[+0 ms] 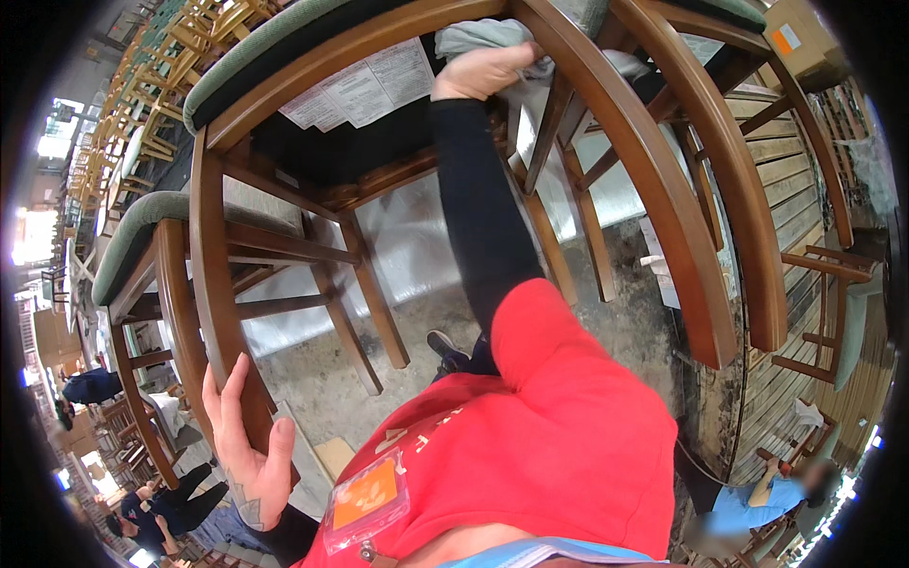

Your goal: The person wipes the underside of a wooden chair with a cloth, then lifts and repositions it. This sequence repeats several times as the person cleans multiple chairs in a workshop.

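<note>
Right hand (481, 72) grip clenched on grey cloth (478, 36), pressed against upper back rail of wooden chair (653, 161). Left hand (248, 445) grasps chair's rear leg, steadying. Step: wiping frame. Next likely needs cloth run along curved rail, chair held firm.

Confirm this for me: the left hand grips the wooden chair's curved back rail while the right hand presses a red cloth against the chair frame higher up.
Not quite. The cloth under the right hand is grey, not red; the red is the person's shirt. The head view shows it. The rest holds: the left hand grips the wooden chair's curved back rail, and the right hand presses the cloth against the frame higher up.
</note>
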A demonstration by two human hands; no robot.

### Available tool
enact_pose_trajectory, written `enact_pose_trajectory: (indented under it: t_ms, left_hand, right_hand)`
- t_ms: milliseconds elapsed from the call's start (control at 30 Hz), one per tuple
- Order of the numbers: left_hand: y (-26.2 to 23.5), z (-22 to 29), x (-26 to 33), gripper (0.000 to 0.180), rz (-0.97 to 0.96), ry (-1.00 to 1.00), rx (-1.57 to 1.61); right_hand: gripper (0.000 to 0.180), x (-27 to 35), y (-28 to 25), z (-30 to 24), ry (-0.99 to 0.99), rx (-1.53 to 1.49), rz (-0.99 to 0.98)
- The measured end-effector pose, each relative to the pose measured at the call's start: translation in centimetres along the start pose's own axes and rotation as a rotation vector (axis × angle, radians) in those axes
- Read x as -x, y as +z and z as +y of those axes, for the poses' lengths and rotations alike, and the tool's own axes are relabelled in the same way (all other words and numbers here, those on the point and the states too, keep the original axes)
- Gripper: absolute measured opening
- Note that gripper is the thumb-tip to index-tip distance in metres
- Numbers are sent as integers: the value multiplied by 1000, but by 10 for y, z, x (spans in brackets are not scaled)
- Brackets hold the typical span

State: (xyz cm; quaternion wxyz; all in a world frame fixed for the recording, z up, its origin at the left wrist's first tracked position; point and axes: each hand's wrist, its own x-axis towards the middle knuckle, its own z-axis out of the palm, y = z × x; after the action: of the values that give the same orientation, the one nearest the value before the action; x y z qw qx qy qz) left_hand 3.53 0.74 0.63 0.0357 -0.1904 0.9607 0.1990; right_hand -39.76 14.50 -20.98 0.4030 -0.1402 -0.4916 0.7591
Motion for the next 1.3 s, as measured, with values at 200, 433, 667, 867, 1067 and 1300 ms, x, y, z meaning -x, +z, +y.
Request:
enact_pose_trajectory:
  t_ms: [200, 433, 667, 867, 1067, 1300]
  left_hand:
    - [-8, 9, -10, 69, -12, 69, 92]
    - [-8, 7, -6, 68, -17, 4, 56]
    - [-7, 7, -2, 68, 5, -28, 166]
    - [3, 1, -6, 69, 13, -42, 181]
    - [-3, 4, -3, 69, 25, -28, 178]
    - [-4, 8, -6, 69, 16, -53, 192]
  right_hand:
    - [66, -16, -92, 100, -96, 484, 62]
    - [52, 43, -171, 126, 171, 712, -123]
    - [63, 76, -237, 95, 513, 1233, -1109]
    - [117, 74, -230, 30, -400, 1398, -1573]
    - [98, 106, -252, 72, -19, 1475, -1744]
    - [64, 66, -173, 86, 277, 372, 31]
